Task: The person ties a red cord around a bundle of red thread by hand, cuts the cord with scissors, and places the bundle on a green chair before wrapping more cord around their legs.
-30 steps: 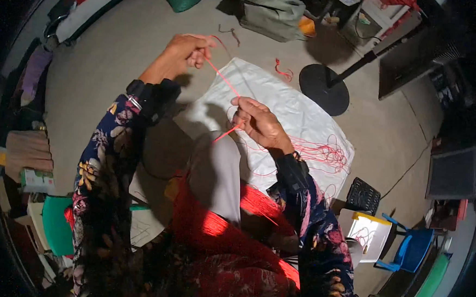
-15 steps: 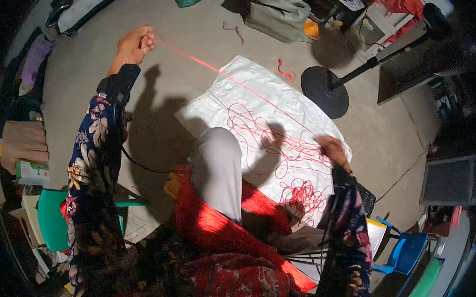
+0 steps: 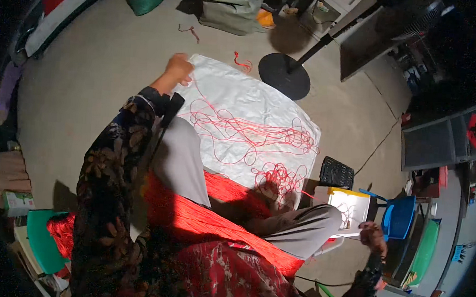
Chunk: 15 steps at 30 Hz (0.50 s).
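Observation:
My left hand [image 3: 178,70] is at the far left corner of a white sheet [image 3: 234,80], fingers curled on a thin red cord [image 3: 199,90]. From there the cord runs down to long loose loops [image 3: 250,128] spread across the sheet. A denser red tangle [image 3: 280,178] lies by the sheet's near right part. Off to the right, my right hand [image 3: 373,237] is closed beside a white box [image 3: 349,201] with a yellow edge. A strand leads from the tangle toward it; its far end is faint. A thick bundle of red strands [image 3: 190,208] lies across my lap.
Beyond the sheet stands a fan on a round black base [image 3: 284,77]. A black tray-like case [image 3: 337,173] sits near the white box, with a blue chair [image 3: 400,215] right of it. A green stool [image 3: 44,240] is at my left; red cord scraps [image 3: 243,63] lie on the floor.
The cord stretched between my hands has dropped slack. My left hand has come in to the sheet's corner, while the right has swung from the sheet out past the white box. The view has shifted.

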Motion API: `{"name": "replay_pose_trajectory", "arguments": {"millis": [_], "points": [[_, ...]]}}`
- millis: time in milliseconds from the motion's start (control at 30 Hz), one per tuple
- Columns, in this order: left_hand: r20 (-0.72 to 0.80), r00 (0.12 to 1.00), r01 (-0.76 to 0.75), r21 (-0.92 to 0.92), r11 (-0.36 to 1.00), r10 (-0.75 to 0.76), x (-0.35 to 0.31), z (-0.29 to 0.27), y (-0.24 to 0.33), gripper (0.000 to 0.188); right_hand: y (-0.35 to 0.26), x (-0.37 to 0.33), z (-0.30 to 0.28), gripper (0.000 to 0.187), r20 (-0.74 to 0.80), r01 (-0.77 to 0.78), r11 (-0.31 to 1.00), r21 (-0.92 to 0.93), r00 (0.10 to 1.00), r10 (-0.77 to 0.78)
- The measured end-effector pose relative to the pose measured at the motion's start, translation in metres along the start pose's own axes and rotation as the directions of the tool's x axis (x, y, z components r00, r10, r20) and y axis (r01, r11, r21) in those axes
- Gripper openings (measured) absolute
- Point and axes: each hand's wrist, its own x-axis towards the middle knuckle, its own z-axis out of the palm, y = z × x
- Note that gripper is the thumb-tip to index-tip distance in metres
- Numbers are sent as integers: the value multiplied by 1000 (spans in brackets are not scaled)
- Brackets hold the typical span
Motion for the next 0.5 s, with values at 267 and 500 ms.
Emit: {"name": "replay_pose_trajectory", "arguments": {"millis": [267,500], "points": [[514,819,-274,-39,961,254,-129,110,135,35,-255,22,163,57,-393,336,942,-31,862,-320],[672,530,125,-666,736,518,-260,166,218,45,-378,171,303,14,101,510,723,467,781,-616]]}}
